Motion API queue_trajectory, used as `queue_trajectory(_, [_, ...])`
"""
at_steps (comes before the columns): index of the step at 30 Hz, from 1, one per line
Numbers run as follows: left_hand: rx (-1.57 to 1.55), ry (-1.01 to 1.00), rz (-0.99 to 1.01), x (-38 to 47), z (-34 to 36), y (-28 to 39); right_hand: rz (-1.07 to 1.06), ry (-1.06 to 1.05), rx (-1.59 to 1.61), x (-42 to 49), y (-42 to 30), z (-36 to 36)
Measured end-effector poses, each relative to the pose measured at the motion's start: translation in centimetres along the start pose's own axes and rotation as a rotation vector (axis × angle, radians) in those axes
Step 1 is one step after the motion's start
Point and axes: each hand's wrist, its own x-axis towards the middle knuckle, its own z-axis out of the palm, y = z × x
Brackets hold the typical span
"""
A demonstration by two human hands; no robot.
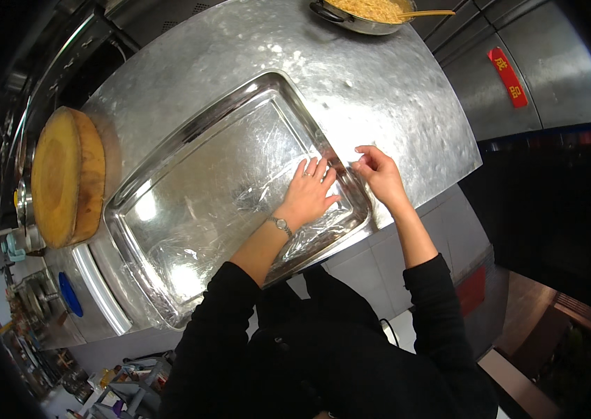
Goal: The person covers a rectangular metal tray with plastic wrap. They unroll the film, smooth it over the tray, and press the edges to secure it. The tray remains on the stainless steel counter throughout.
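A large rectangular stainless steel tray lies on the metal worktop. Clear plastic film covers at least the near part of its inside and overhangs the near left corner. My left hand, with a ring and a wristwatch, lies palm down with spread fingers on the film near the tray's right end. My right hand is just beyond the tray's right rim, thumb and index finger curled close together. Whether a bit of film is between those fingertips is hard to tell.
A thick round wooden chopping block stands left of the tray. Near it lie a long silvery roll or bar and a blue oval object. At the far edge, a metal pan holds yellowish food and a wooden-looking handle.
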Motion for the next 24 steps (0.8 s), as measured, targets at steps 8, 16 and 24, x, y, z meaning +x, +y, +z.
queue_trajectory(8, [-0.077, -0.041, -0.083, -0.5, 0.1, 1.0, 0.296, -0.153, -0.398, -4.2, 0.6, -2.9])
queue_trajectory(16, [-0.023, -0.134, -0.171, -0.8, 0.2, 2.7, -0.06, 0.063, -0.373, -6.6, -1.0, -1.1])
queue_trajectory(24, [-0.08, -0.12, -0.177, -1.3, 0.6, 2.5, 0.068, -0.054, -0.519, -8.2, 1.4, -2.4])
